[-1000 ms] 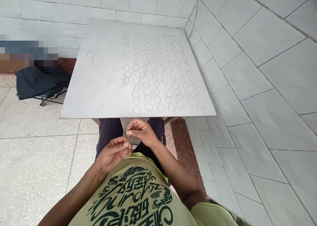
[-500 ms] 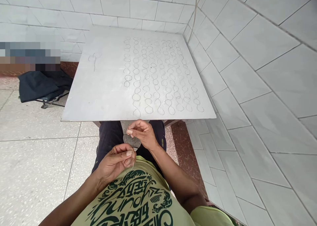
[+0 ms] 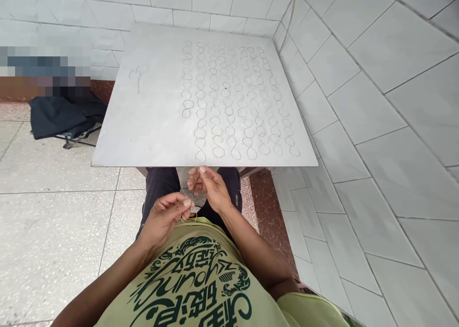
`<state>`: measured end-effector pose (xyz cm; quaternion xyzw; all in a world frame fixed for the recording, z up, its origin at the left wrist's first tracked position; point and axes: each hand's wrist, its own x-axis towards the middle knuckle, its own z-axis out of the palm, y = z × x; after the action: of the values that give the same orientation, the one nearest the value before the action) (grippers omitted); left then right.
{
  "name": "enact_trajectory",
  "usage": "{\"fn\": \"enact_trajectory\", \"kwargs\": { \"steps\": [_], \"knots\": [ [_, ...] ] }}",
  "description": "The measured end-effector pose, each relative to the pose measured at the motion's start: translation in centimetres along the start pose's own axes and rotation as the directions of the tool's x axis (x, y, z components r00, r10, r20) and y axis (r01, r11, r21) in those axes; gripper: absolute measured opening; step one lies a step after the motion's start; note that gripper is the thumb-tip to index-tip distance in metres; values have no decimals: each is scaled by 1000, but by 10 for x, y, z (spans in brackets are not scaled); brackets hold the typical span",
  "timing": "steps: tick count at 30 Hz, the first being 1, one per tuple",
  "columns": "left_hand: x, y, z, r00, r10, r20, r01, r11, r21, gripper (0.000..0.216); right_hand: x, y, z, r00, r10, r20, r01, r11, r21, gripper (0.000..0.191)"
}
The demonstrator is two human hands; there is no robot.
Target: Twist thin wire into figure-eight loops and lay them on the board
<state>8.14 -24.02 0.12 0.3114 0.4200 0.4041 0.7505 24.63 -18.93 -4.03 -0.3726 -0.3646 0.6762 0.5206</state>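
A thin, pale, flexible strand, its material too fine to identify from here, sits pinched between the thumb and forefinger of a worker's left hand, close to the body. Slack curves in small loops beneath the fingertips; a faint length shows just beyond the forefinger.

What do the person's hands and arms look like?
The left hand and right hand wear no gloves or watches; the forearms are bare. A short yellow-green fabric sleeve shows on the right arm; the left is out of view.
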Motion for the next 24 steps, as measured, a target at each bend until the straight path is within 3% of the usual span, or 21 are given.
{"fn": "enact_trajectory", "kwargs": {
  "steps": [4,7,11,16,24],
  "knots": [
    [12,-1,-2,960,190,-206,-186,982,36,13,-27,1,-1,994,72,81,-59,986,-157,44],
    [18,-6,-4,937,229,-264,-223,973,53,12,-40,4,6,991,99,88,-73,963,-259,39],
    [24,-10,-9,952,207,-227,-212,977,2,14,-41,10,15,998,63,28,-53,964,-262,42],
    [32,-3,-22,935,238,-261,-261,964,-54,16,-38,13,12,1000,29,8,-25,956,-292,47],
    [31,1,-33,946,314,-74,-318,948,-37,10,-33,3,5,997,43,62,-20,941,-338,50]
  ]
}}
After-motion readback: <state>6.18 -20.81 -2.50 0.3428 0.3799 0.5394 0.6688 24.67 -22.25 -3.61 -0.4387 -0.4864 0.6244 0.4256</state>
